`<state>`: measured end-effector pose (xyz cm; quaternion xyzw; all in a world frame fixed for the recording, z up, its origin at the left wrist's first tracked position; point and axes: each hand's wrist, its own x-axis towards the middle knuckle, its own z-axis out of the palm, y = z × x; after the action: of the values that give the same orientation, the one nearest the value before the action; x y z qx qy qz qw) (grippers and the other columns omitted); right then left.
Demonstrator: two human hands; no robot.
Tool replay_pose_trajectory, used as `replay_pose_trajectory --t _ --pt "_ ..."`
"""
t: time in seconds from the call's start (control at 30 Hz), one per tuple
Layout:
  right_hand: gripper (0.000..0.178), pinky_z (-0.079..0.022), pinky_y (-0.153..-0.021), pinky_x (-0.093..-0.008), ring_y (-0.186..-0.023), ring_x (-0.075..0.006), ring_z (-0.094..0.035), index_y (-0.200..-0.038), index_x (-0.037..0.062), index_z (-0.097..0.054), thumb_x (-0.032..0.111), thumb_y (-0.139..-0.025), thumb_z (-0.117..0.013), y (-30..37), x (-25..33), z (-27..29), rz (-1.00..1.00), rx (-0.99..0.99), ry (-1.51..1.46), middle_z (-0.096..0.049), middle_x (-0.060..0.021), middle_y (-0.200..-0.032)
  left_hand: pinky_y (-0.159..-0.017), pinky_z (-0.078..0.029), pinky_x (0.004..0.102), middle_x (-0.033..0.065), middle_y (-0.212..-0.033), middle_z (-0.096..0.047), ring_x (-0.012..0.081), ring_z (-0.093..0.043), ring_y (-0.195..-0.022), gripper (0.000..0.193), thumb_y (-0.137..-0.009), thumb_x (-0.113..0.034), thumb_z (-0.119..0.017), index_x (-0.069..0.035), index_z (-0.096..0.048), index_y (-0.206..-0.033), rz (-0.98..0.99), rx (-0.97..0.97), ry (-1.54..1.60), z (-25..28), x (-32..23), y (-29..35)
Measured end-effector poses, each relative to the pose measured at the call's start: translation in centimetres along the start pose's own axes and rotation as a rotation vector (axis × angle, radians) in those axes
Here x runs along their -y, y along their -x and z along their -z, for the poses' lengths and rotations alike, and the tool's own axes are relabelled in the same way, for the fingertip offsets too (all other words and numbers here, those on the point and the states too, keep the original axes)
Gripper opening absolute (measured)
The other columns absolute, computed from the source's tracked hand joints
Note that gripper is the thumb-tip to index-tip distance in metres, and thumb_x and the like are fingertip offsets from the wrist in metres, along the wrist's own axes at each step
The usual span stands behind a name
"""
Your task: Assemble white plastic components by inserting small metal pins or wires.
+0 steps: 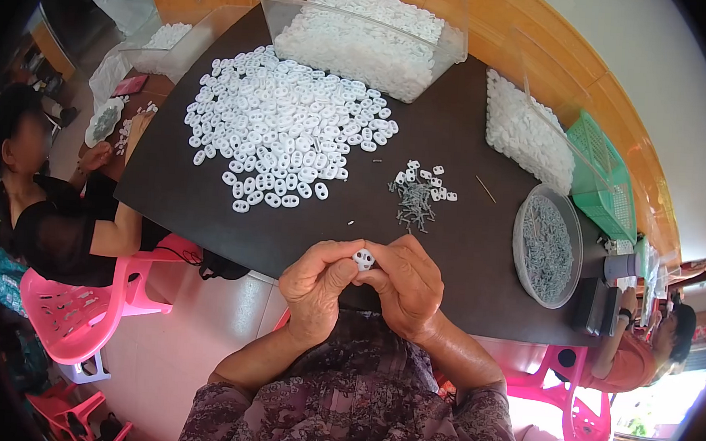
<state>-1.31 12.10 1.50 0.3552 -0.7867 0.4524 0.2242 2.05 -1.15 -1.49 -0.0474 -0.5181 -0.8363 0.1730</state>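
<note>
Over the table's near edge, my left hand (315,289) and my right hand (405,287) meet, their thumbs and fingertips pinching a small white plastic piece with dark holes (363,259). Both hands are closed on it, and the fingers cover part of its outline. Just beyond them lies a tiny white bit (351,222). Farther off to the right is a small heap of grey screws (415,203), with several white squarish pieces with holes (437,183) beside it. A large spread of white oval pieces with two holes (270,126) covers the far left of the dark table (304,226).
Clear bins of white pieces (363,47) (528,126) stand at the back. A round tub of grey screws (548,247) is at right, near a green basket (602,175) and a thin stick (486,189). People sit left (55,202) and right (636,343); a pink chair (81,301) stands left.
</note>
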Motion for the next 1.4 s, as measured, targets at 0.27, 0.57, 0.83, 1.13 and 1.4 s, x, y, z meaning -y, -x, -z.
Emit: replay_pose_trajectory --t 0.27,0.57,0.83,1.13,1.4 --pt "0.041 -0.048 -0.059 -0.0326 -0.068 -0.0257 -0.058 -0.106 -0.0056 -0.061 0.002 -0.069 -0.077 -0.2 0.4 0.0 -0.022 0.014 -0.006 -0.065 -0.012 -0.084 -0.075 -0.047 0.0208 0.005 -0.096 -0.063 0.0084 -0.057 -0.083 0.022 -0.091 -0.011 -0.064 0.004 -0.064 -0.107 0.046 -0.026 0.047 -0.1 -0.4 0.3" --pt "0.039 -0.048 -0.06 -0.0326 -0.07 -0.0255 -0.058 -0.106 -0.0044 -0.062 0.004 -0.071 -0.076 -0.5 0.8 0.0 -0.024 0.015 -0.015 -0.065 -0.012 -0.085 -0.078 -0.047 0.0208 0.0046 -0.099 -0.063 0.008 -0.057 -0.087 0.027 -0.092 -0.012 -0.062 0.004 -0.062 -0.114 0.085 -0.027 0.05 -0.2 -1.1 0.3" --pt "0.037 -0.048 -0.058 -0.0323 -0.068 -0.0252 -0.058 -0.105 -0.0057 -0.062 0.003 -0.071 -0.075 -0.2 1.1 -0.6 -0.015 -0.03 0.007 -0.065 -0.0122 -0.083 -0.071 -0.043 0.0192 0.0027 -0.093 -0.06 0.0072 -0.053 -0.081 0.028 -0.093 -0.016 -0.061 0.004 -0.063 -0.113 -0.043 -0.019 -0.056 -0.1 -0.5 0.6" --pt "0.034 -0.048 -0.059 -0.0322 -0.069 -0.0256 -0.059 -0.104 -0.006 -0.062 0.0 -0.073 -0.073 0.2 1.5 -1.5 -0.023 -0.096 0.053 -0.065 -0.0127 -0.086 -0.066 -0.04 0.0198 0.0017 -0.086 -0.057 0.0077 -0.049 -0.075 0.025 -0.093 -0.015 -0.061 0.003 -0.064 -0.11 -0.131 -0.047 -0.12 -0.3 -0.2 0.7" --pt "0.031 -0.048 -0.063 -0.0331 -0.071 -0.0264 -0.06 -0.103 -0.0056 -0.062 0.0 -0.074 -0.071 0.5 2.0 -1.9 -0.062 -0.114 0.068 -0.065 -0.0125 -0.089 -0.076 -0.041 0.0225 0.0037 -0.092 -0.058 0.0095 -0.051 -0.083 0.025 -0.094 -0.017 -0.059 0.004 -0.063 -0.108 -0.093 -0.055 -0.112 -0.3 -0.4 1.1"
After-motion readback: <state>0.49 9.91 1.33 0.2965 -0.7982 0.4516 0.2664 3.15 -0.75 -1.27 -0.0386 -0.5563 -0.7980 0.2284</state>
